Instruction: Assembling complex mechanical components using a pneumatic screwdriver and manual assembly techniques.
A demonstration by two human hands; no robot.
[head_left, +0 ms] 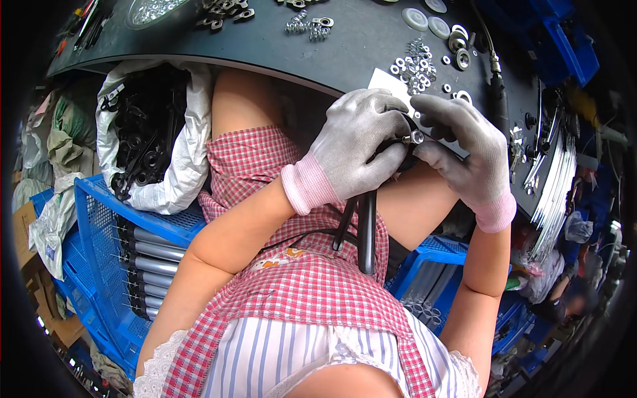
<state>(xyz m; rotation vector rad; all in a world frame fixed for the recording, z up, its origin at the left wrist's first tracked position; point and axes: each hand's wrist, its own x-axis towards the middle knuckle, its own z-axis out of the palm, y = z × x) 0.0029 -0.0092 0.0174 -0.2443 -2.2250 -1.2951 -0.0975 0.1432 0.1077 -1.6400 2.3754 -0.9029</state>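
Head view: dark workbench [358,40] across top, washers [417,66] upper right, blue crate [99,219] of grey tubes lower left. My left hand [355,149] grips black rod [367,232] at centre; right hand [464,149] pinches its metal tip [416,137], just right.

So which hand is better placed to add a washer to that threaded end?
Probably the right hand. The left hand is wrapped around the black part, steadying it, while the right's fingertips sit at the threaded end and lie nearest the loose washers on the dark table.
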